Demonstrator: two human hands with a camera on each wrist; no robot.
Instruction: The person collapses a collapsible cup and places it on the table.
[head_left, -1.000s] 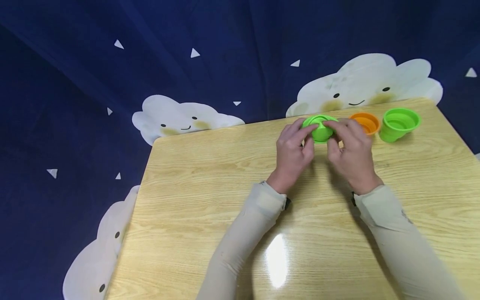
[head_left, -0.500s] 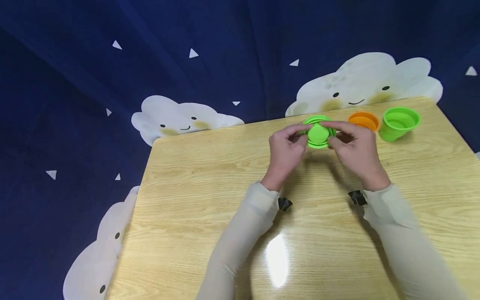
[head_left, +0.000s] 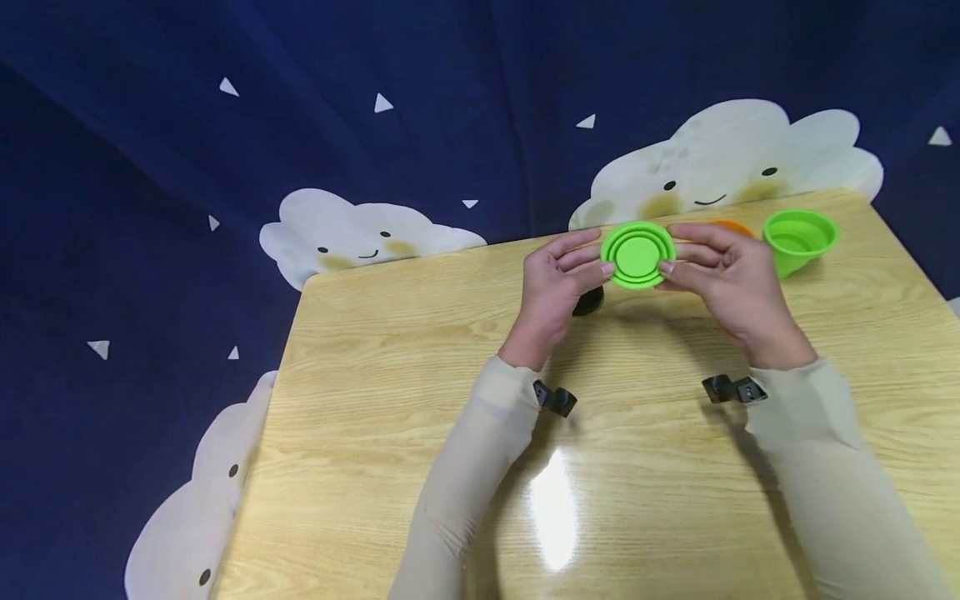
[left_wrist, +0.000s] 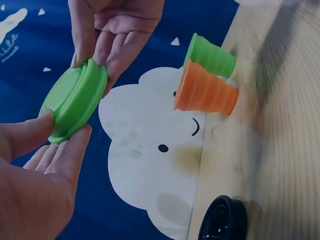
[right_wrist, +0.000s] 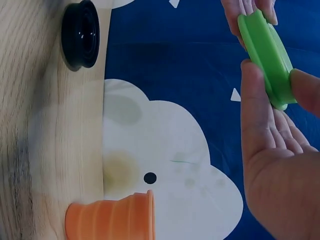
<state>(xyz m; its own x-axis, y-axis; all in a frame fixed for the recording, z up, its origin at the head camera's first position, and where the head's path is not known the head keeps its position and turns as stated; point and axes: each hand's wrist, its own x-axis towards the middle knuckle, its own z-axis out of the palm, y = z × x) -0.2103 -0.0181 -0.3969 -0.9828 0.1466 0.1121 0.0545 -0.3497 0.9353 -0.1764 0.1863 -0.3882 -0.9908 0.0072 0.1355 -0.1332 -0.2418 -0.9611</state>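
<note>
A light green collapsible cup (head_left: pixel 637 254), folded down into a flat ringed disc, is held up above the table's far edge between both hands. My left hand (head_left: pixel 551 283) pinches its left rim, thumb on the near face and fingers behind. On the opposite rim, my right hand (head_left: pixel 738 283) grips it the same way. The left wrist view shows the folded cup edge-on and tilted, well off the tabletop. Below it on the table lies a black folded cup (left_wrist: pixel 225 220), partly covered by my left hand in the head view.
An orange collapsible cup (left_wrist: pixel 207 92) stands extended at the back of the wooden table (head_left: pixel 420 400), mostly behind my right hand in the head view. Beside it is a second green cup (head_left: pixel 798 237), also extended. A dark blue curtain (head_left: pixel 450 83) with white clouds hangs behind.
The green cup's raised middle has gone in, so it now shows flat rings. Both hands have shifted apart to its rim, and the black folded cup has come into sight.
</note>
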